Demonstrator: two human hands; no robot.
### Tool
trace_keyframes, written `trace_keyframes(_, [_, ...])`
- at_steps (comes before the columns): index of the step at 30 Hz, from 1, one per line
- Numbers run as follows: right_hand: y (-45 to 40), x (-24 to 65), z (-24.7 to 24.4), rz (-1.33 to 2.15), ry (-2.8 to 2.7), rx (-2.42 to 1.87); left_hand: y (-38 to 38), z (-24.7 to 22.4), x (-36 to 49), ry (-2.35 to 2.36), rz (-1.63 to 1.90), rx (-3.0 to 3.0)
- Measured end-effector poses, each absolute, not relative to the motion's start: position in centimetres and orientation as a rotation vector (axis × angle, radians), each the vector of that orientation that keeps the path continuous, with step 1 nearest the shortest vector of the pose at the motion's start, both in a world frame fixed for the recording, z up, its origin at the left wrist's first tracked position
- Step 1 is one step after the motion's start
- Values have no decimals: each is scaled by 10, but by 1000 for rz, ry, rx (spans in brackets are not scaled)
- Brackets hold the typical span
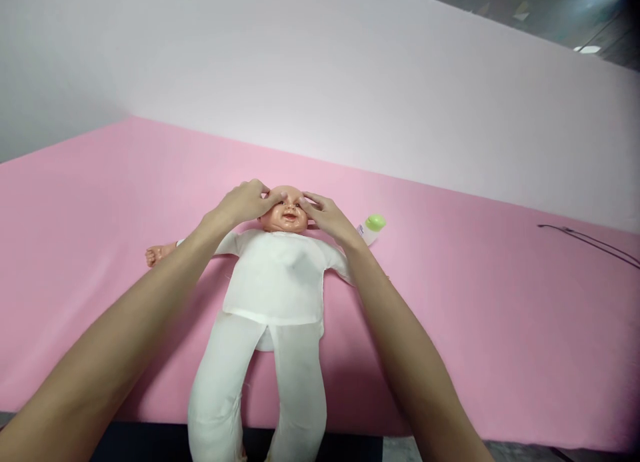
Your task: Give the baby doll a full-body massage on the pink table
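A baby doll (280,275) lies on its back, dressed in a white top and white trousers, its legs toward me. My left hand (249,201) cups one side of the doll's head (285,220), its thumb resting on the brow above the eye. On the opposite side, my right hand (324,215) cups the head too, with the thumb beside the other eye. The fingers of both hands curve around the head, and their tips are partly hidden. One doll hand (159,254) sticks out at the left; my right forearm covers most of the other doll arm.
A pink padded surface (475,302) lies under the doll, with a pale wall (325,75) behind it. Just beyond my right wrist is a white bottle with a green cap (375,223), partly hidden. A thin dark cable (590,239) lies at the far right.
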State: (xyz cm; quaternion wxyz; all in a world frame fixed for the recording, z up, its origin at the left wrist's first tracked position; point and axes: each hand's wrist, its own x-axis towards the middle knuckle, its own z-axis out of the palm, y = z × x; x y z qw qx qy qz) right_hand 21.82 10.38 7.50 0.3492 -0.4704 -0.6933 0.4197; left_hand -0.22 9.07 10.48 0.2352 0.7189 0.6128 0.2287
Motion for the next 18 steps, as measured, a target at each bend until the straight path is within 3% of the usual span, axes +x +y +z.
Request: trace_keyframes(18, [98,227,86,1319,-1712,-1234,107,90,-19,1479,691,1984])
